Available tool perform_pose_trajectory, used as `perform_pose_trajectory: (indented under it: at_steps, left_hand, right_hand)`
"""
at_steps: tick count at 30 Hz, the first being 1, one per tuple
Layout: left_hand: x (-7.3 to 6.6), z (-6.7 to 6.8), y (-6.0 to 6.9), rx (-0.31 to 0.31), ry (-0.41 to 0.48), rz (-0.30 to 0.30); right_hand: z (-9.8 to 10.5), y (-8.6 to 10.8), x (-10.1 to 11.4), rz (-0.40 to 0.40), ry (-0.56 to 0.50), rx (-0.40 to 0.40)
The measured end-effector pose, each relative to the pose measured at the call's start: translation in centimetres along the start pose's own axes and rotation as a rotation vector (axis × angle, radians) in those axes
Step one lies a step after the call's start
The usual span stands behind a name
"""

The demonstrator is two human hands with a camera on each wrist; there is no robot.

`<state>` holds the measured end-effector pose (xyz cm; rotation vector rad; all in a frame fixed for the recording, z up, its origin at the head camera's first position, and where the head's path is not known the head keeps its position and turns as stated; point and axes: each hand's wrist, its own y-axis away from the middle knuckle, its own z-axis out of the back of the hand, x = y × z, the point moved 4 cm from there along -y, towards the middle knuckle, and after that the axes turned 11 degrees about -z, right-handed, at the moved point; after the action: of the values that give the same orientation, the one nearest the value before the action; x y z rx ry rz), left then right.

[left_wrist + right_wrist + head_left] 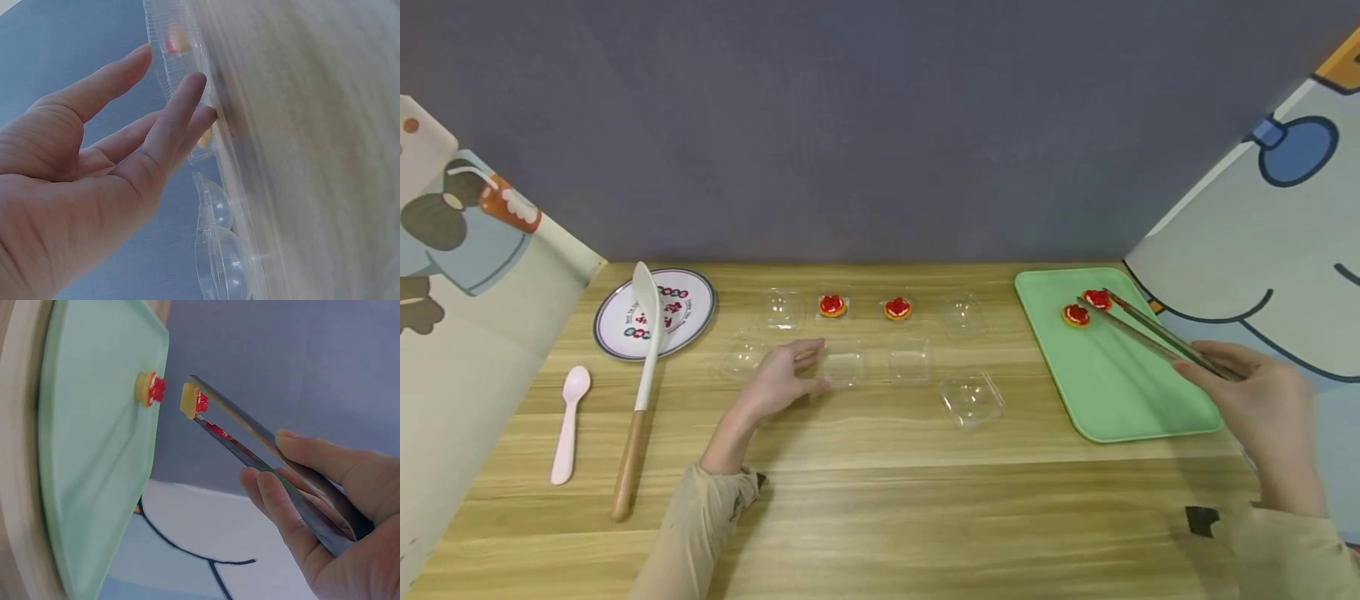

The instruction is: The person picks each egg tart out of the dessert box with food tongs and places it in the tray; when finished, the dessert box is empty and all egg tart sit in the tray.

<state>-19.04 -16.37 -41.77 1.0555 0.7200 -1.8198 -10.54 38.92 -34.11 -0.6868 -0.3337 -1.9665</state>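
Observation:
My right hand [1262, 400] grips metal tongs [1198, 354]. Their tips pinch a small red-topped tart [187, 400], which hangs just above the green tray [1127, 400]. On the tray sits a second tart [1075, 316]. My left hand [778, 379] is beside a clear plastic container [844, 367], its thumb and fingers apart; whether they touch it I cannot tell. Another clear container [910, 363] stands to the right of that one. Behind them, two tarts, one on the left [832, 306] and one on the right [897, 308], sit in clear containers.
Clear domed lids lie around the containers, one at the back right [962, 314] and one at the front right [972, 398]. On the left, a white spoon with a wooden handle [638, 433] rests across a patterned plate [617, 321], near a pink spoon [571, 421].

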Motion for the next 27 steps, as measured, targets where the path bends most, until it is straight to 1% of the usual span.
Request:
perform_pose_trajectory:
  at_steps: [2,6,11,16,21,27]
  left_hand:
    - [0.0,0.0,0.0,-0.001,0.000,-0.001]
    - [0.0,0.0,-0.1,0.004,-0.004,0.000]
    - [-0.1,0.0,0.0,0.008,-0.010,0.003]
    - [0.0,0.0,0.0,0.005,-0.006,-0.003]
    - [0.1,0.0,0.0,0.004,-0.016,-0.011]
    - [0.0,0.1,0.0,0.004,-0.019,-0.015]
  right_hand:
    - [0.0,-0.1,-0.4,0.002,-0.003,-0.015]
    - [0.1,-0.4,-1.4,-0.022,-0.026,-0.021]
    - [-0.1,-0.7,-2.3,-0.037,0.024,-0.031]
    - [-0.3,-1.1,-3.0,-0.064,0.056,-0.011]
    - [-0.7,-1.4,-3.6,-0.047,0.061,-0.007]
    - [-0.8,-1.7,-3.9,0.003,0.104,-0.057]
